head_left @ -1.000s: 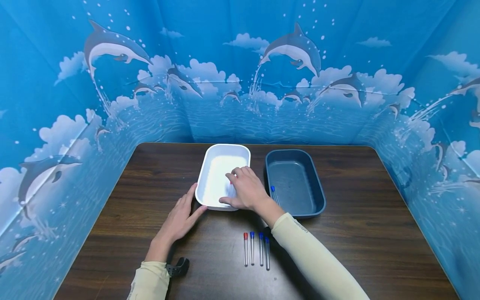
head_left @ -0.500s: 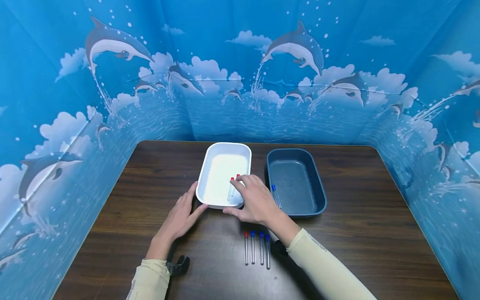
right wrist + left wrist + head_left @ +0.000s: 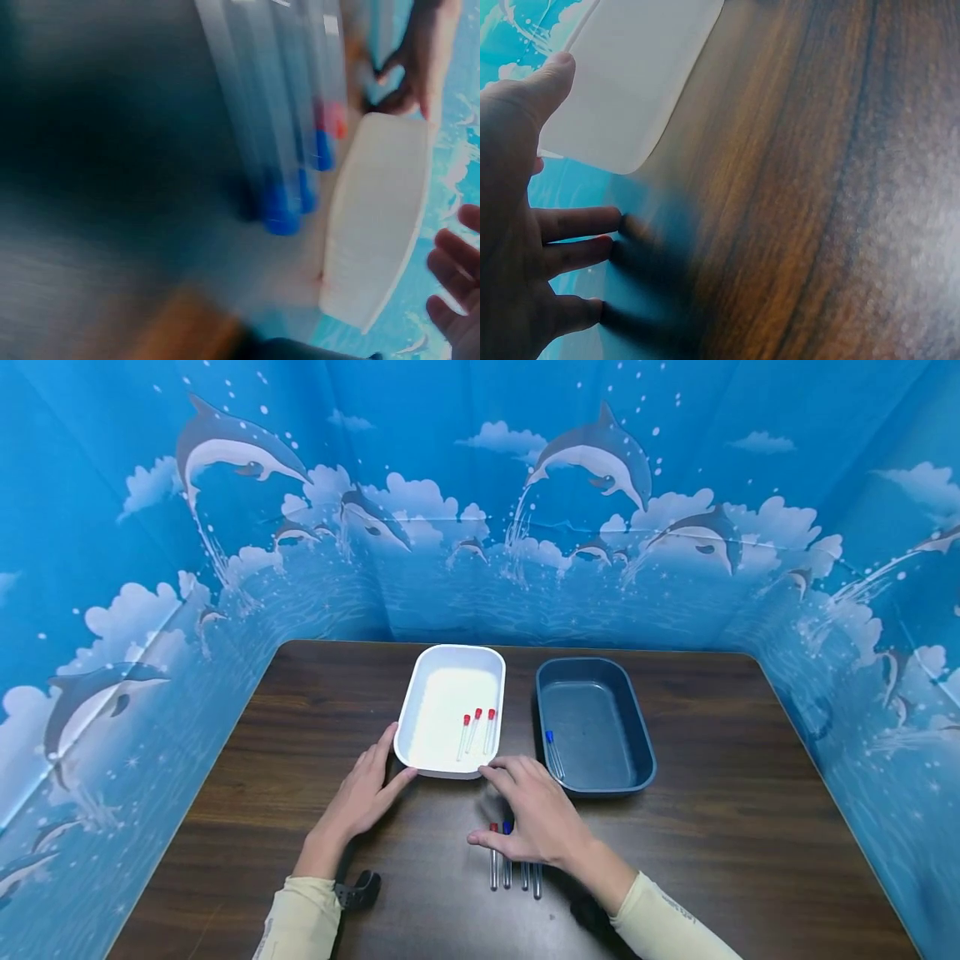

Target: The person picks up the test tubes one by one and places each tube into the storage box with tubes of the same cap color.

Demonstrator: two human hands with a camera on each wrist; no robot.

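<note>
Three red-capped test tubes lie at the near right inside a white tray. My left hand rests at that tray's near-left corner, thumb and fingers spread; its thumb lies against the tray wall in the left wrist view. Between the tray and a row of test tubes on the table, my right hand hovers with fingers apart and holds nothing. That row has a red-capped tube at the left and blue-capped tubes, blurred in the right wrist view; the hand hides some caps in the head view.
To the right of the white tray stands a dark blue tray; blue-capped tubing leans along its left side. Both trays sit toward the back of a dark wooden table. A dolphin-print curtain surrounds the table's far side.
My right hand has let go of a red-capped tube in the white tray, then drawn back toward the tubes on the table. My left hand has stayed at the tray's corner.
</note>
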